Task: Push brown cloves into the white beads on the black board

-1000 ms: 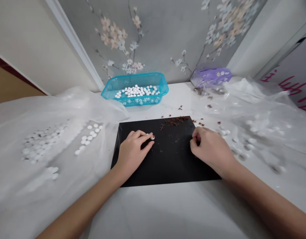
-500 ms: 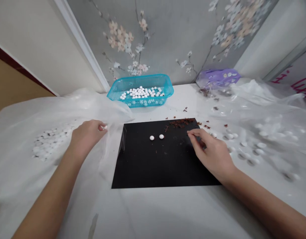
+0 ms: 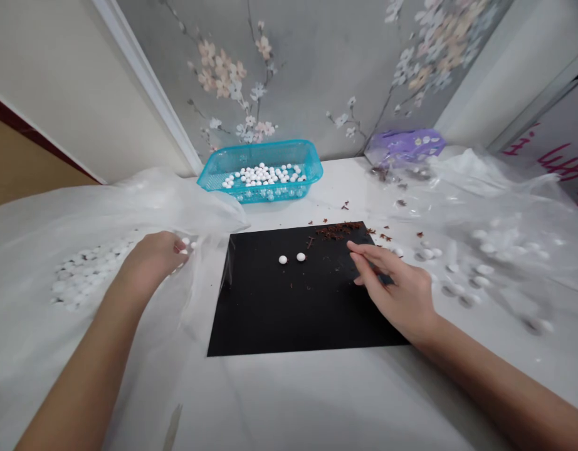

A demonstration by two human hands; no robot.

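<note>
A black mat (image 3: 289, 313) lies on the white table in front of me. Two small white beads (image 3: 291, 258) rest on its upper middle, near a pile of dark red-brown scraps (image 3: 338, 230) at its far edge. My left hand (image 3: 152, 262) is off the mat to the left, curled over white beads (image 3: 82, 275) lying in a clear plastic bag; its fingertips pinch among them, and I cannot make out what they grip. My right hand (image 3: 395, 288) lies on the mat's right edge with fingers stretched out and nothing in them.
A turquoise basket (image 3: 261, 169) holding several white beads stands at the back. A purple bag (image 3: 404, 145) sits back right. Clear plastic bags (image 3: 496, 250) with white beads spread over both sides of the table. A flowered wall rises behind.
My left hand left two beads on the mat and moved left onto the bag of beads. My right hand opened from a closed pinch to stretched fingers.
</note>
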